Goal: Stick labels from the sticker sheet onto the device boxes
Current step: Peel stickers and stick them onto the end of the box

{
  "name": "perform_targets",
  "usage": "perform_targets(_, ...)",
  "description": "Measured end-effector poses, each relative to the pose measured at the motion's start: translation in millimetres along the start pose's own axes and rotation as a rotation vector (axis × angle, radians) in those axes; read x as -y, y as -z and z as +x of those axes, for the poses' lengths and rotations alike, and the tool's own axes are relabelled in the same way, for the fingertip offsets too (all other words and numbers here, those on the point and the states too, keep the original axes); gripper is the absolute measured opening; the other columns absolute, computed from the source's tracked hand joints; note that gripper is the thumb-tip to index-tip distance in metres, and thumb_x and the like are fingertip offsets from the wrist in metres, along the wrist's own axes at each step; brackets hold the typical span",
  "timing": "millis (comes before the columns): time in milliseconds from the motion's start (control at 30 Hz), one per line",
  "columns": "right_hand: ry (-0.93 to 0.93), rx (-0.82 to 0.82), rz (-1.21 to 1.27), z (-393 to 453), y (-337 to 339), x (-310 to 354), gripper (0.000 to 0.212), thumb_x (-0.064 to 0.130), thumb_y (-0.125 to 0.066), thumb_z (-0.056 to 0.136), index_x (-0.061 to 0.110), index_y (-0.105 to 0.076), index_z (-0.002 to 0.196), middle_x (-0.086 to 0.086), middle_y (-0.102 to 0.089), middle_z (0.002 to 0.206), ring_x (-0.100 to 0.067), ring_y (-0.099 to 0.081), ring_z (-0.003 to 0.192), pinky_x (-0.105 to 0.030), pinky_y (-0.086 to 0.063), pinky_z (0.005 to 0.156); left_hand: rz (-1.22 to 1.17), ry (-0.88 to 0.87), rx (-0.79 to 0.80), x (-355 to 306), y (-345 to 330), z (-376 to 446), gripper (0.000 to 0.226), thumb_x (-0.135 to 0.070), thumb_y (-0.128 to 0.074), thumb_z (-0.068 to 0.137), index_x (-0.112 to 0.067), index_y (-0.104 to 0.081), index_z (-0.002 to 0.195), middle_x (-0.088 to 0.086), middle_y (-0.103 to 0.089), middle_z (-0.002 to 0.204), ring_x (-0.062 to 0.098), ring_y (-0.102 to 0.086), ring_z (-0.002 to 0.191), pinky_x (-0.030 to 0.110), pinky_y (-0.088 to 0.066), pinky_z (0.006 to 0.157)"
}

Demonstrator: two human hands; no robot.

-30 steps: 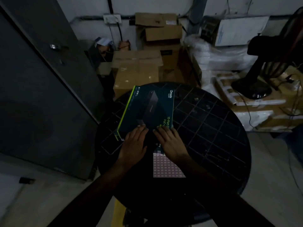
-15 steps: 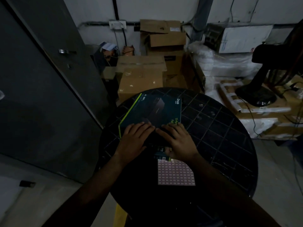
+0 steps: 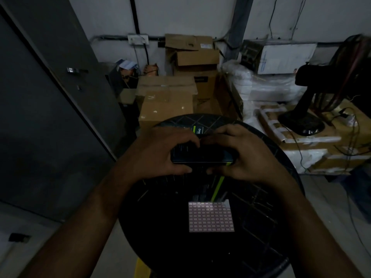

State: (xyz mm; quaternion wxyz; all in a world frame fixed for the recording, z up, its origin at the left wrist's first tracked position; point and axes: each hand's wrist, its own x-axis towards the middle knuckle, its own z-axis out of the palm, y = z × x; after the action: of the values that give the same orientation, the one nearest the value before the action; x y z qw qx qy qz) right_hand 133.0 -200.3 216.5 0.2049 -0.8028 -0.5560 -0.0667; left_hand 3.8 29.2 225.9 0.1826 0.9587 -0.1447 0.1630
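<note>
A dark teal device box (image 3: 201, 155) with a lime-green edge stands tipped up on the round black table (image 3: 277, 197), its narrow side facing me. My left hand (image 3: 160, 153) grips its left end, fingers curled over the top. My right hand (image 3: 245, 155) grips the right end the same way. A pink-and-white sticker sheet (image 3: 210, 217) lies flat on the table just in front of the box, nearer to me. Most of the box's face is hidden behind my hands.
Brown cardboard boxes (image 3: 168, 101) are stacked beyond the table's far edge. A black fan base (image 3: 301, 121) stands on wrapped cartons to the right. A grey metal door (image 3: 50, 109) runs along the left. The room is dim.
The box lay flat with both hands pressing on its near part. Now both hands grip its ends and it is tipped up on edge, closer to the sticker sheet.
</note>
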Motion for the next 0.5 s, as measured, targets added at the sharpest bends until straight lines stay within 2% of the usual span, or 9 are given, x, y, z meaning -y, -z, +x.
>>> perform_targets(100,0.03,0.06,0.089,-10.2,-12.3,-9.0,0.06,0.064,-0.071,0.074,0.043,-0.062,0.13,0.006,-0.056,0.124,-0.016,-0.053,0.113,-0.041,-0.051,0.084,0.014,0.021,0.081,-2.8,-16.1,-7.5,0.045,-0.055,-0.072,0.077,-0.047,-0.054,0.118,-0.02,-0.054,0.133,0.008,-0.056,0.11,0.038,-0.047,0.089)
perform_targets(267,0.018,0.02,0.103,-32.1,-48.9,-17.4,0.049,0.062,-0.073,0.077,0.043,-0.066,0.122,0.0,-0.057,0.126,-0.024,-0.055,0.108,-0.048,-0.049,0.083,0.074,0.067,0.152,6.2,-58.0,-22.0,0.045,-0.06,-0.064,0.084,-0.054,-0.047,0.125,-0.013,-0.04,0.152,0.015,-0.047,0.126,0.047,-0.043,0.098)
perform_targets(500,0.017,0.035,0.135,-30.0,-47.2,-29.1,0.05,0.067,-0.064,0.081,0.046,-0.063,0.126,-0.001,-0.057,0.125,-0.028,-0.055,0.108,-0.049,-0.048,0.086,0.052,0.09,0.159,10.0,-62.5,-16.3,0.046,-0.067,-0.057,0.083,-0.055,-0.049,0.128,-0.011,-0.038,0.155,0.016,-0.045,0.131,0.047,-0.039,0.102)
